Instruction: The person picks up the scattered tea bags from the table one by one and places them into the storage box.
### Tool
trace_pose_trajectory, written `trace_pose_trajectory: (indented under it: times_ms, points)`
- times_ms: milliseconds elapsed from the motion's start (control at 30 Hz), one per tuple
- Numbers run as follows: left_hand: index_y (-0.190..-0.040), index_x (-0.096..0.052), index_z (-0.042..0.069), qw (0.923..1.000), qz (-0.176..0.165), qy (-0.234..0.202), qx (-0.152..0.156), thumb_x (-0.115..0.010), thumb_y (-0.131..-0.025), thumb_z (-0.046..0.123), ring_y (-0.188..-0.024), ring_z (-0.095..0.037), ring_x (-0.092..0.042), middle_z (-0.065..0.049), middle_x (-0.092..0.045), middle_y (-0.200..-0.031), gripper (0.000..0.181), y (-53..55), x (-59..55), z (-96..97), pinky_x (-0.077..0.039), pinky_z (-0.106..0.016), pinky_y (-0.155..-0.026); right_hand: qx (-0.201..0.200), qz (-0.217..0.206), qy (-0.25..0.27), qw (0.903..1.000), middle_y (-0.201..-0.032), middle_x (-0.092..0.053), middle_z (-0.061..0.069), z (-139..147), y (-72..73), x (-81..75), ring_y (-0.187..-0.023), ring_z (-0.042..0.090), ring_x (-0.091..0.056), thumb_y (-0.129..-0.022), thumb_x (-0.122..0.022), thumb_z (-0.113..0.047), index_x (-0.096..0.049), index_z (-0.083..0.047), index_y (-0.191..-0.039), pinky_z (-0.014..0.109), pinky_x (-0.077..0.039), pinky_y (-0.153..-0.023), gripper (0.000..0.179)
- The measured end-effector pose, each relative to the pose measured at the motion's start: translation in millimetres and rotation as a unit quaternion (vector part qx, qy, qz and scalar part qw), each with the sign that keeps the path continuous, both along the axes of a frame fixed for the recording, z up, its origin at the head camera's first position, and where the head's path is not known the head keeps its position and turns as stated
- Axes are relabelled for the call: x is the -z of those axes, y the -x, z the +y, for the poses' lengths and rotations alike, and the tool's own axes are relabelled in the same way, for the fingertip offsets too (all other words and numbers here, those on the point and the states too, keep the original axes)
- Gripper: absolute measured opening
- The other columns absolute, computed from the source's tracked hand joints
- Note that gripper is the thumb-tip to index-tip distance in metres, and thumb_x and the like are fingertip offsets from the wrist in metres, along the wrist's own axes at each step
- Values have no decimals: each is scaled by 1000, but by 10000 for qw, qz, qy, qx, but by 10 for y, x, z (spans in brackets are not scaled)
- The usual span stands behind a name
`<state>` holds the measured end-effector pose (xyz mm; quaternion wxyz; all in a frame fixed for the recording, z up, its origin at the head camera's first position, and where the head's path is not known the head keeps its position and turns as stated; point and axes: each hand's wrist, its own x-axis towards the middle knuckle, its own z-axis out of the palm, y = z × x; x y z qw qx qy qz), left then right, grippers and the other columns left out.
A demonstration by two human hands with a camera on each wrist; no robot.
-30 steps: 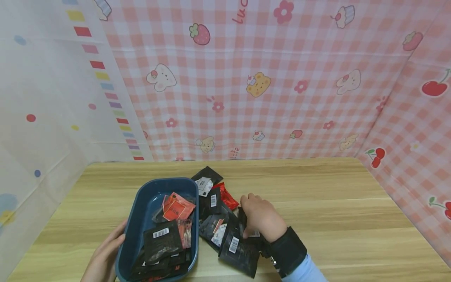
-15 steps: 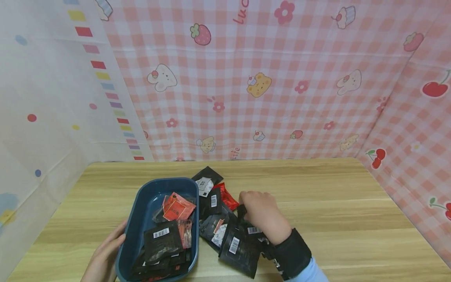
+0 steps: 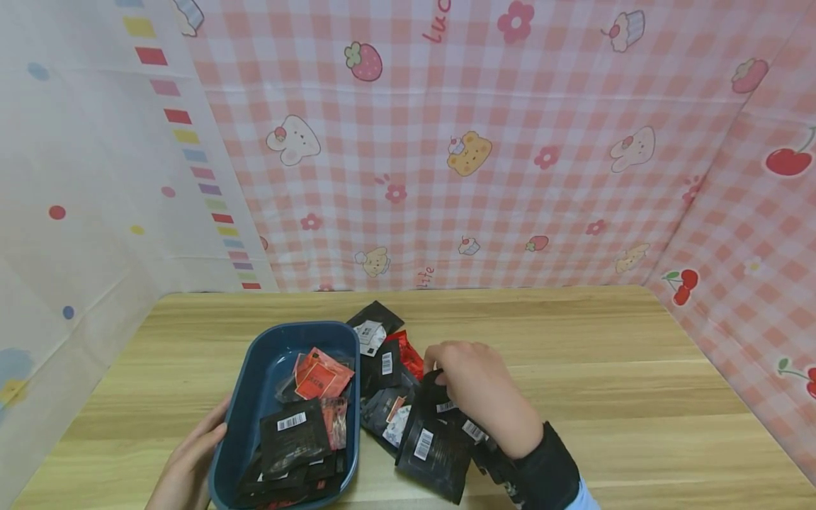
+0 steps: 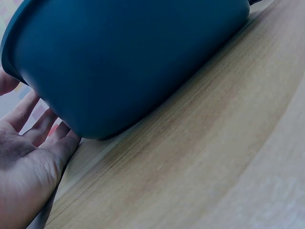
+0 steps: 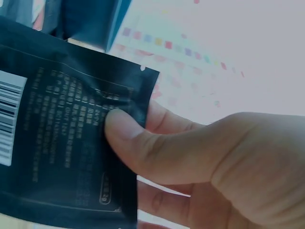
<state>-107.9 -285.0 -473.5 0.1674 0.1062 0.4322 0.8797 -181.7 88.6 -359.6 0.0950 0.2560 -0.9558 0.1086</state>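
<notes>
A dark blue tub [image 3: 242, 397] stands on the table with black and pink-orange sachets inside. My left hand [image 3: 194, 453] touches the tub's outer left side; in the left wrist view that hand [image 4: 33, 152] has its fingers extended along the wall below the rim. My right hand [image 3: 481, 389] pinches a black sachet [image 5: 62, 133] by its edge, thumb over the printed back with its white barcode. This sachet is raised at the right of a loose pile. Another black sachet [image 3: 433, 457] with a barcode lies just in front of it.
More black sachets [image 3: 380, 365] lie along the tub's right side, some with white printed panels. A red packet [image 3: 409, 354] is among them. Behind the wooden table [image 3: 574, 340] hangs a pink checked cloth [image 3: 408, 156].
My right hand has gone from reaching over the pile to lifting the black sachet by its edge, its wrist shifting a little right. The left hand and tub have stayed put.
</notes>
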Motion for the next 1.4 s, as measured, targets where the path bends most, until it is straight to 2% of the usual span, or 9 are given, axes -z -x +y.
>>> trace_pose_trajectory:
  times_ms: [267, 467, 567, 833, 1033, 1133, 1267, 1400]
  points:
    - [-132, -53, 28, 9997, 112, -196, 38, -13, -104, 7, -119, -5, -53, 15, -60, -132, 53, 2, 23, -2, -52, -21, -93, -343, 750, 259, 9963, -73, -71, -5, -76, -107, -98, -65, 10, -62, -68, -72, 5, -71, -17, -80, 32, -53, -57, 25]
    - [-133, -52, 27, 9993, 122, -315, 139, -12, -104, 7, -120, -6, -52, 14, -59, -133, 53, 3, 18, -4, -51, -22, -94, -533, 964, 655, 9918, -74, -71, -6, -181, -172, -112, -68, 8, -61, -69, -76, -3, -70, -18, -78, 32, -55, -61, 18]
    - [-134, -51, 26, 9989, 119, -401, 199, -11, -104, 7, -121, -6, -52, 13, -59, -134, 54, -1, 11, -3, -51, -22, -95, -683, 1136, 839, 9876, -76, -72, -7, -248, -208, -109, -71, 7, -62, -71, -76, -4, -70, -18, -78, 31, -56, -63, 17]
    - [-131, -53, 28, 9996, -47, -243, 113, -14, -104, 9, -120, -5, -52, 15, -60, -132, 51, -3, -5, -3, -52, -22, -94, -1179, 1732, 1224, 9701, -78, -71, -9, -480, -346, -78, -77, 6, -62, -73, -74, -5, -69, -20, -76, 27, -55, -68, 17]
    - [-137, -44, 31, 9984, -278, 458, -186, -21, -105, 15, -118, 0, -52, 22, -59, -129, 43, -5, -14, -5, -51, -19, -92, -1562, 1719, 1176, 9655, -85, -70, -10, -639, -497, -25, -87, 4, -60, -78, -71, -10, -69, -23, -77, 24, -53, -76, 13]
    - [-141, -40, 30, 9980, -244, 539, -223, -22, -104, 15, -118, 1, -52, 23, -59, -130, 43, -9, -16, -4, -51, -19, -92, -1787, 1745, 1204, 9608, -87, -70, -11, -713, -559, 21, -89, 4, -59, -80, -69, -12, -69, -24, -76, 22, -52, -76, 12]
    - [-138, -44, 31, 9979, -219, 545, -257, -22, -104, 15, -117, 1, -52, 23, -59, -129, 43, -15, -19, -3, -51, -19, -92, -2112, 1828, 1223, 9524, -86, -71, -11, -806, -615, 84, -89, 3, -59, -82, -68, -18, -70, -24, -78, 19, -52, -78, 8]
    - [-142, -39, 31, 9967, -260, 696, -341, -23, -104, 16, -116, 2, -52, 25, -59, -128, 43, -18, -17, -7, -51, -18, -91, -2336, 1704, 1156, 9503, -84, -72, -13, -863, -650, 152, -88, 1, -59, -84, -66, -21, -71, -24, -83, 18, -52, -82, 6]
